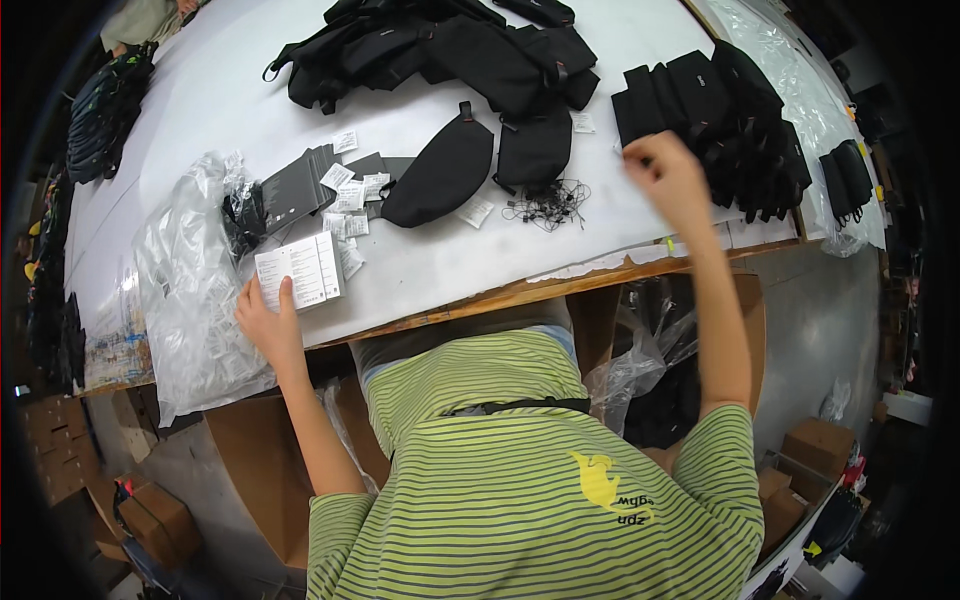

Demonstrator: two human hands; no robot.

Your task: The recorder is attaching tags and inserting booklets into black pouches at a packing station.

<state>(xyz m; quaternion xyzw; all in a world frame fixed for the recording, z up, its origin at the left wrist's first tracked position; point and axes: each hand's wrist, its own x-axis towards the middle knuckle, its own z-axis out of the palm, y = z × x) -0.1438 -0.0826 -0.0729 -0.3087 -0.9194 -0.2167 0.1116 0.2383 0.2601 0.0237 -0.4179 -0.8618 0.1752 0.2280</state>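
My left hand is closed on the near edge of a stack of white printed cards at the table's front edge, thumb on top. Raised over the right part of the table is my right hand, its fingers curled in a pinch; whatever they hold is too small and blurred to make out. Between the hands lie a curved black pouch and a squarer black pouch. A tangle of thin black strings sits below them. Small white labels overlap dark grey cards beyond my left hand.
A heap of black bags covers the far middle. Stacked black pouches stand at the right. Clear plastic bags hang over the front left edge. Cardboard boxes are under the table. At the far left, another person's hand shows.
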